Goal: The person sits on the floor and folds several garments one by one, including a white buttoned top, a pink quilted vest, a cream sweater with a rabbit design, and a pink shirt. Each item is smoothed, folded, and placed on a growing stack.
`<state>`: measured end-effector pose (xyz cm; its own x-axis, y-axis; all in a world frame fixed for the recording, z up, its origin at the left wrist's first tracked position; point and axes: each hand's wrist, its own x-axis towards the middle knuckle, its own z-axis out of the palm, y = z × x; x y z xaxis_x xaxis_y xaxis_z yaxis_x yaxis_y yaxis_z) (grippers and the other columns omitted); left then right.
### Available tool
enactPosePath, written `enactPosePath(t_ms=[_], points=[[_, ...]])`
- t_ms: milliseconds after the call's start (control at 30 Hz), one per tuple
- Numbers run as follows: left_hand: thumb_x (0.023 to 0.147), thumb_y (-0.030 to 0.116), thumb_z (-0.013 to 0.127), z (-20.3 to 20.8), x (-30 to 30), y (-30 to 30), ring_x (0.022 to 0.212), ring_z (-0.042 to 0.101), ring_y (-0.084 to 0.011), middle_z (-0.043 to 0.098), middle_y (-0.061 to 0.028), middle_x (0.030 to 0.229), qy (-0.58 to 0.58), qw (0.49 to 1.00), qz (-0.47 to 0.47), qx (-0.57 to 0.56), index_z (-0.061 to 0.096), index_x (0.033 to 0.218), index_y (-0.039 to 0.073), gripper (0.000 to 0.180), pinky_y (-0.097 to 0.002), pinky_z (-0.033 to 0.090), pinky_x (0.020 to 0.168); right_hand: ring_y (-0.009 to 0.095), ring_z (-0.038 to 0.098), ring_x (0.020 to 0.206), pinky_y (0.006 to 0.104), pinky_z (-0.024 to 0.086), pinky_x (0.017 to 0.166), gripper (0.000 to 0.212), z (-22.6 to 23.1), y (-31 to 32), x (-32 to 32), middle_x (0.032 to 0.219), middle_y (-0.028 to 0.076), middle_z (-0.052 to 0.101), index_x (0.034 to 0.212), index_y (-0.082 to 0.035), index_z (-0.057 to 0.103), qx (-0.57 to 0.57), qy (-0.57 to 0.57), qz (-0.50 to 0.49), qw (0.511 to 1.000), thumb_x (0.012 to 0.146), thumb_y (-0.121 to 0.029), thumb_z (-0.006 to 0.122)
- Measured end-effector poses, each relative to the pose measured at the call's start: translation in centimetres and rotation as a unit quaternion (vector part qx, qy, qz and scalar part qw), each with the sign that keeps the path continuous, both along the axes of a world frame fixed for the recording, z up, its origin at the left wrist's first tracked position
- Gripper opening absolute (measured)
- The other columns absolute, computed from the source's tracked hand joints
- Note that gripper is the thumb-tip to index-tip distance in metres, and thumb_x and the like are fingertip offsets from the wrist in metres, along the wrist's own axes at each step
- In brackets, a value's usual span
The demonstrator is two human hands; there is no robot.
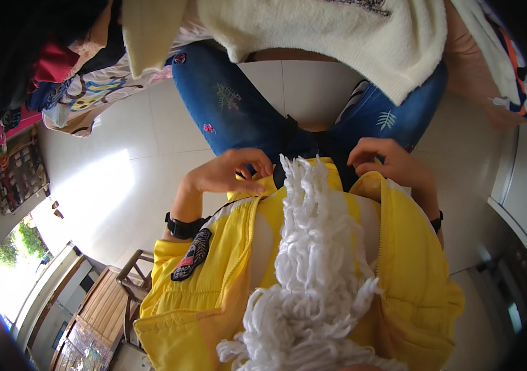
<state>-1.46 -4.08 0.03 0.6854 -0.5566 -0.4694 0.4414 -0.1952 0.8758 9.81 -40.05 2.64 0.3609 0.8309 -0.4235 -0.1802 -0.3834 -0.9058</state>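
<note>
My left hand [231, 172] is at my waist, its fingers loosely curved with a gap between thumb and fingers. Its thumb lies by the yellow hem of the jacket [220, 272] I wear, and I see nothing in its grasp. On the other side, my right hand [390, 162] hovers over my thigh beside the jacket's zipped edge, fingers bent and apart, with no object visible in it. Between the hands hangs a long bundle of knotted white yarn [310, 260], spreading down my chest. Below it, part of my waist is hidden. My blue jeans [232, 99] carry embroidered leaves.
A cream fuzzy sweater [331, 37] is spread out ahead of my knees. Piled clothes [59, 65] and a printed cloth [99, 93] are at the far left. A wooden chair [136, 278] and a slatted wooden table [93, 303] stand at lower left, on pale floor tiles [170, 130].
</note>
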Motion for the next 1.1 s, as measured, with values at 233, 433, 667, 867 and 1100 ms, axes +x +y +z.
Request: enactPosePath(t_ms=[233,433,667,867,1100], points=[[0.092,0.025,0.070,1.5,-1.8,2.2,0.082,0.055,-0.0099,0.062,-0.0019,0.090,0.123,0.987,-0.101,0.018,0.062,0.102,0.005,0.024,-0.0252,0.047,0.072,0.006,0.039,0.075,0.0219,0.035,0.069,0.015,-0.3,0.5,-0.1,0.082,-0.004,0.043,0.100,-0.012,0.057,-0.053,0.141,0.002,0.989,0.088,-0.016,0.066],[0.097,0.040,0.059,-0.4,-0.5,0.0,0.080,0.061,-0.0202,0.064,-0.0088,0.087,0.009,0.980,-0.085,0.182,0.058,0.108,0.006,0.035,-0.0317,0.048,0.072,0.013,0.049,0.084,0.0238,0.039,0.081,0.035,-3.7,2.5,-0.4,0.093,0.004,0.053,0.126,-0.014,0.059,0.085,-0.157,0.042,0.983,0.093,-0.025,0.064],[0.095,0.015,0.059,-1.6,1.4,-2.4,0.084,0.062,-0.0218,0.064,-0.0101,0.090,-0.035,0.993,0.006,0.113,0.058,0.110,0.004,0.019,-0.0323,0.050,0.075,0.019,0.052,0.092,0.0277,0.043,0.081,0.041,-4.6,3.4,0.9,0.101,0.009,0.053,0.125,-0.015,0.063,-0.040,0.025,0.080,0.996,0.088,-0.033,0.070],[0.084,-0.008,0.055,-2.4,1.9,-3.2,0.085,0.065,-0.0254,0.065,-0.0144,0.091,-0.112,0.982,-0.040,0.144,0.057,0.113,0.002,0.031,-0.0336,0.051,0.076,0.030,0.054,0.093,0.0350,0.046,0.077,0.031,-7.1,6.5,1.1,0.096,0.014,0.049,0.103,-0.008,0.065,0.083,-0.163,0.125,0.975,0.080,-0.027,0.074],[0.088,0.008,0.056,-2.4,2.2,-3.3,0.086,0.065,-0.0373,0.065,-0.0174,0.089,-0.132,0.931,-0.031,0.340,0.060,0.103,0.005,0.016,-0.0437,0.052,0.073,0.028,0.057,0.079,0.0367,0.048,0.070,0.017,-8.1,7.1,0.9,0.089,0.009,0.051,0.085,-0.008,0.060,0.043,-0.217,0.073,0.973,0.085,-0.022,0.071]])
